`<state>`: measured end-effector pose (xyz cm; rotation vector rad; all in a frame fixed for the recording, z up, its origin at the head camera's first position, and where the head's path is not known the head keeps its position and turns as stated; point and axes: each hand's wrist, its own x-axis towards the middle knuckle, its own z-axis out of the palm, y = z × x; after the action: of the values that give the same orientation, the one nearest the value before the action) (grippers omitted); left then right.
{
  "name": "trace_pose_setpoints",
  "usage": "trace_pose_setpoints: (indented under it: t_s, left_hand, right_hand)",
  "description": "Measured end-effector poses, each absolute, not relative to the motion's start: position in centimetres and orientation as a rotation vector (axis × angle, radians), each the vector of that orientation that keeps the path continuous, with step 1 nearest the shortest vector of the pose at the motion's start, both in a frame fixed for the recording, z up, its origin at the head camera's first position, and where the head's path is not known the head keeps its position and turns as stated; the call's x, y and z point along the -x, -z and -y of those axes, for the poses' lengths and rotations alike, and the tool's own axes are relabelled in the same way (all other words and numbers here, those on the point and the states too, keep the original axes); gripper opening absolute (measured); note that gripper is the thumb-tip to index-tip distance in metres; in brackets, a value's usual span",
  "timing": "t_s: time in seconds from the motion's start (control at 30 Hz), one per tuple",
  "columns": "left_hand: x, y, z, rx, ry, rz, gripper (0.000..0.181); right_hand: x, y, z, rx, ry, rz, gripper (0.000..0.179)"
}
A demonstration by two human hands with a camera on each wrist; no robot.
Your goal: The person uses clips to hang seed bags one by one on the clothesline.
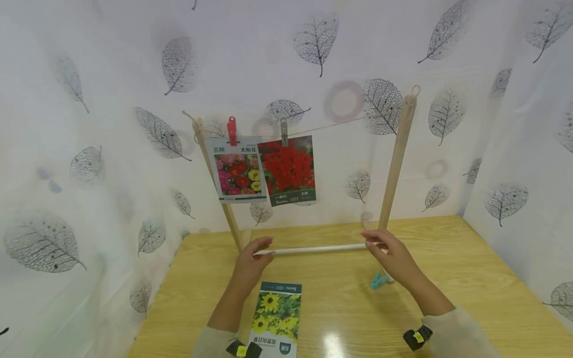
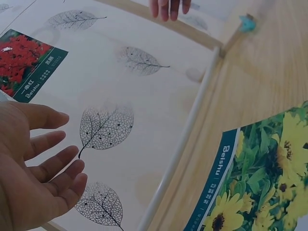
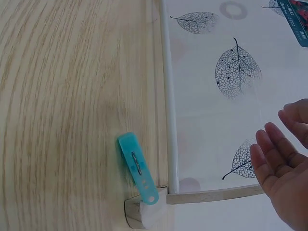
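Observation:
My left hand [image 1: 252, 258], fingers relaxed and slightly bent, holds nothing. In the head view it overlaps the left end of the white rod [image 1: 320, 248]; in the left wrist view a gap separates it from the rod. My right hand [image 1: 391, 253] is likewise empty, fingers relaxed, near the right wooden post [image 1: 397, 159]. Above and between the hands, a flower seed packet [image 1: 237, 171] hangs from the string by a red clip [image 1: 232, 131]. Beside it a red-flower packet [image 1: 288, 171] hangs from a grey clip [image 1: 284, 133], slightly tilted.
A yellow-flower packet [image 1: 277, 318] lies on the wooden table [image 1: 340, 298] beside my left forearm. A teal clip [image 3: 138, 167] rests at the right post's foot [image 3: 144, 211]. The left post [image 1: 219, 189] holds the string's other end. Leaf-patterned sheeting [image 1: 331, 64] surrounds the table.

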<state>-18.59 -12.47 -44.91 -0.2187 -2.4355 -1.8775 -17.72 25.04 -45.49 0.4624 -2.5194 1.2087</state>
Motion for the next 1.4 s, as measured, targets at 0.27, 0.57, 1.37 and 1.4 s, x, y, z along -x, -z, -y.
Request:
trace_pose_setpoints:
  t_s: [0.27,0.57,1.37,1.4]
  left_hand:
    - [18.4,45.4,12.6,0.213,1.854,2.495,0.042]
    - [18.0,45.9,12.7,0.183,1.853,2.516,0.043]
    - [17.9,48.2,12.6,0.163,1.833,2.627,0.045]
    - [17.9,48.3,12.6,0.163,1.83,2.638,0.045]
  right_hand:
    - [17.4,46.4,-25.5,-0.459,-1.259,2.546,0.03]
    - [17.0,46.7,-25.5,-0.473,-1.268,2.527,0.029]
    - [15.6,48.7,-26.6,-0.38,-1.365,2.602,0.031]
    - [15.6,48.8,-26.6,-0.386,-1.366,2.6,0.031]
